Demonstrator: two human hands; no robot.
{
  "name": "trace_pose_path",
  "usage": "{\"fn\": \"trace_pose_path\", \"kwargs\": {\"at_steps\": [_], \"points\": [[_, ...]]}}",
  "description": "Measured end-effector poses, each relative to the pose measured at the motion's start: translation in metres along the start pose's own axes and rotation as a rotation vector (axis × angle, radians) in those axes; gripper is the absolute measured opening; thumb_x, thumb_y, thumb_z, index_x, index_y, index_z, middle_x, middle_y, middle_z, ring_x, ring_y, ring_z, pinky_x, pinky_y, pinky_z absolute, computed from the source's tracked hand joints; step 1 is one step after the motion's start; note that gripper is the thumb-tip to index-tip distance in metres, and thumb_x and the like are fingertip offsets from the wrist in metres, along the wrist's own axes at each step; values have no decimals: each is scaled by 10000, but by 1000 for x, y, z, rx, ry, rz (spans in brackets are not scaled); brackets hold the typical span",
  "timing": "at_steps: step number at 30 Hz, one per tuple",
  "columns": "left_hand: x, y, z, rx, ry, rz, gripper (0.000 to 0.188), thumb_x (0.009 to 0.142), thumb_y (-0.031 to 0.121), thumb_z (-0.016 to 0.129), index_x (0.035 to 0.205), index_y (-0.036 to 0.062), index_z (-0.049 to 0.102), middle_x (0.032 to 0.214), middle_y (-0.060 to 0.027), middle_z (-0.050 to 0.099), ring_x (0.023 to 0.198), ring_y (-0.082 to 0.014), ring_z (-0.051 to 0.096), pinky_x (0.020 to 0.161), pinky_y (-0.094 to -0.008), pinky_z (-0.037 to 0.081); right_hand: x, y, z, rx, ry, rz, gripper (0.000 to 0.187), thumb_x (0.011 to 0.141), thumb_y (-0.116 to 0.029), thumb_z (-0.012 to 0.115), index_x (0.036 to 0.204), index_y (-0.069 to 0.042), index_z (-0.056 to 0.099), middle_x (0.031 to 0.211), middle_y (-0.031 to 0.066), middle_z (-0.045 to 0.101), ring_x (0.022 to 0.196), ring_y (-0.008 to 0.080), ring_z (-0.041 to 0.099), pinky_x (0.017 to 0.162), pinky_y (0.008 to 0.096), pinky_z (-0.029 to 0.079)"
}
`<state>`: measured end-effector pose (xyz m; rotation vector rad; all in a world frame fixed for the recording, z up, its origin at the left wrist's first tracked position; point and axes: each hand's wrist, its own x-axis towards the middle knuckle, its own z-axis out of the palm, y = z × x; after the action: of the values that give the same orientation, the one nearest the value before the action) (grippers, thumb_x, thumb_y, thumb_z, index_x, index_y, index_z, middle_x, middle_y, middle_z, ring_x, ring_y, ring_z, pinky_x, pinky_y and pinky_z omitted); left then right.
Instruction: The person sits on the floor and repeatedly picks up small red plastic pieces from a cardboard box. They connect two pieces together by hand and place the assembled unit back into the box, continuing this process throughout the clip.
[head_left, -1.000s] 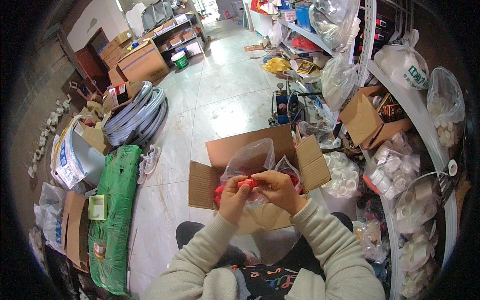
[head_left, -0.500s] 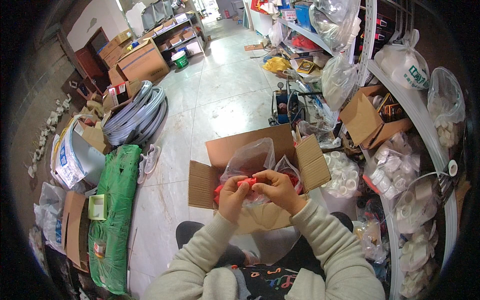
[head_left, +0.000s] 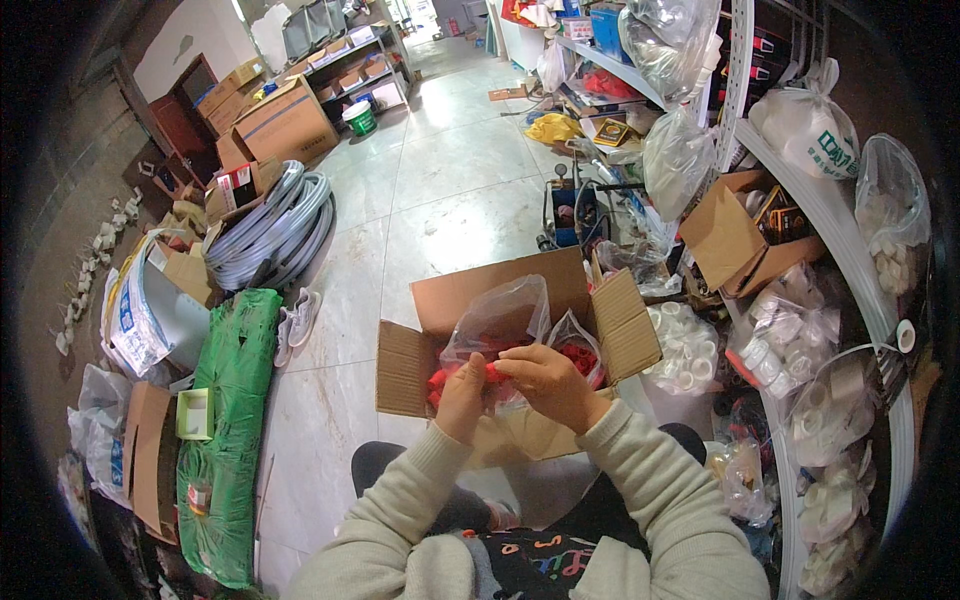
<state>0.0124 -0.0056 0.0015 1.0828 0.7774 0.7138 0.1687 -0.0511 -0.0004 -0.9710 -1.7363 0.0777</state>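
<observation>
Over an open cardboard box (head_left: 500, 288), both my hands are raised close together. A small red plastic fitting (head_left: 491, 373) sits between them, partly covered by fingers. My left hand (head_left: 461, 400) is closed on it, thumb pointing up. The fingertips of my right hand (head_left: 553, 382) pinch at its right end, the fingers bent over. Inside the box are more red pieces (head_left: 581, 358), some loose on the left and some within clear plastic bags (head_left: 515, 310). My hands hide part of the box's inside.
To the left lie a green wrapped bundle (head_left: 235, 400), a coil of grey hose (head_left: 275, 230) and a pair of shoes (head_left: 298, 322). At the right are bags of white pipe fittings (head_left: 685, 350), another open carton (head_left: 725, 240) and metal shelving (head_left: 735, 90). A blue machine (head_left: 572, 212) stands ahead.
My hands have turned around the red fitting. My left thumb now points up, and my right fingers have shifted over the piece, which shows less than before. The box has not moved.
</observation>
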Motion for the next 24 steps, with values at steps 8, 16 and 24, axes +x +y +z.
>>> {"fn": "trace_pose_path", "kwargs": {"at_steps": [8,16,24], "points": [[6,-15,-6,-54,-11,183,267,856,290,540,956,42,525,850,-35,581,699,-100,554,590,-216,464,1,-5,-4,162,-13,271,235,759,-75,641,970,13,590,876,122,613,770,183,606,659,264,499],[3,-14,-7,-53,-2,309,254,812,78,602,1044,25,513,956,-66,585,842,-136,568,763,-256,470,6,-13,-7,612,-32,701,234,763,-98,642,958,22,594,866,89,637,771,111,602,662,237,499],[1,-4,0,63,-8,350,230,821,78,586,1033,17,523,952,-61,587,844,-135,569,766,-252,465,3,-8,-5,880,0,849,228,770,-88,637,964,23,591,875,77,625,763,104,590,667,237,496]]}}
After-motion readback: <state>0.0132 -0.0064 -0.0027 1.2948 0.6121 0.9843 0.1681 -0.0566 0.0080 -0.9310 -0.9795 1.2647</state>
